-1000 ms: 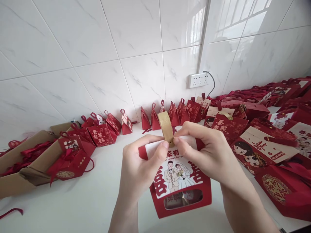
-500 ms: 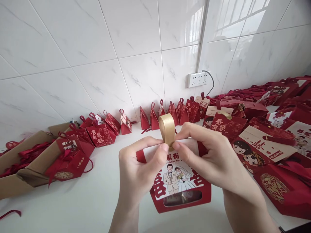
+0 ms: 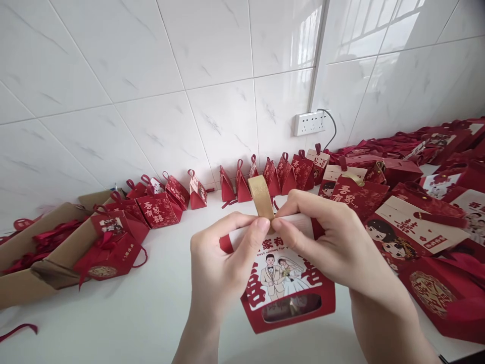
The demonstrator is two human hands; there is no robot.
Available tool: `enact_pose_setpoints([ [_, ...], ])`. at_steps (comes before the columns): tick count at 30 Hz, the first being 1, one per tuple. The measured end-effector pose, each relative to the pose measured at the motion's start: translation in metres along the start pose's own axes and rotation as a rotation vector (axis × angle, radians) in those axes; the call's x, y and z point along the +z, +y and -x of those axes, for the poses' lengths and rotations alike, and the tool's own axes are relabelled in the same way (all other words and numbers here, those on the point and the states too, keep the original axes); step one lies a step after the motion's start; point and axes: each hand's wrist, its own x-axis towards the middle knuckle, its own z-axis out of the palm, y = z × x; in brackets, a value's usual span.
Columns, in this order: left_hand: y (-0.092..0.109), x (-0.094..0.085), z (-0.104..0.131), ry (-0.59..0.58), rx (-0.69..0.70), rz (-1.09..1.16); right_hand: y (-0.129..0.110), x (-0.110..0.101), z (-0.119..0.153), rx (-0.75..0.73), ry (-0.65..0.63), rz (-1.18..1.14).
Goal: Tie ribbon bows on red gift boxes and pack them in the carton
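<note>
Between my hands is a red and white gift box [image 3: 284, 285] printed with a bride and groom, with a clear oval window near its bottom. A gold ribbon loop [image 3: 260, 196] stands up from its top edge. My left hand [image 3: 231, 253] is closed on the box top, thumb in front at the base of the ribbon. From the other side my right hand [image 3: 322, 242] pinches the same spot, its thumb almost touching the left one. The fingers behind the box top are partly hidden, and the thumbs cover the fastening point.
Small red gift boxes [image 3: 159, 210] line the tiled wall. A cardboard box [image 3: 56, 258] with dark red ribbons stands at left. Many flat and folded red boxes [image 3: 420, 222] pile up at right. A power strip [image 3: 310, 124] hangs on the wall; a loose ribbon [image 3: 20, 331] lies at front left.
The gift box and both hands have shifted slightly right in view. The gold loop now leans left and looks narrower. Both thumbs still press at its base.
</note>
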Motion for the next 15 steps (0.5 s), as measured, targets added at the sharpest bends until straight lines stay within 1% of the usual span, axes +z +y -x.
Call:
enact_pose_setpoints([
  [3,-0.005,0.002,-0.002,-0.009,0.061,-0.008,0.003,-0.002,-0.001,0.008,-0.032,-0.042],
  [5,-0.008,0.005,-0.005,-0.013,0.040,0.022,0.007,-0.003,-0.003,0.038,-0.038,-0.036],
  [9,-0.013,0.010,-0.011,0.009,-0.052,0.058,0.014,-0.004,-0.007,0.081,-0.071,-0.048],
  [15,-0.017,0.011,-0.011,-0.038,-0.058,0.116,0.016,0.000,-0.008,0.073,-0.013,-0.120],
])
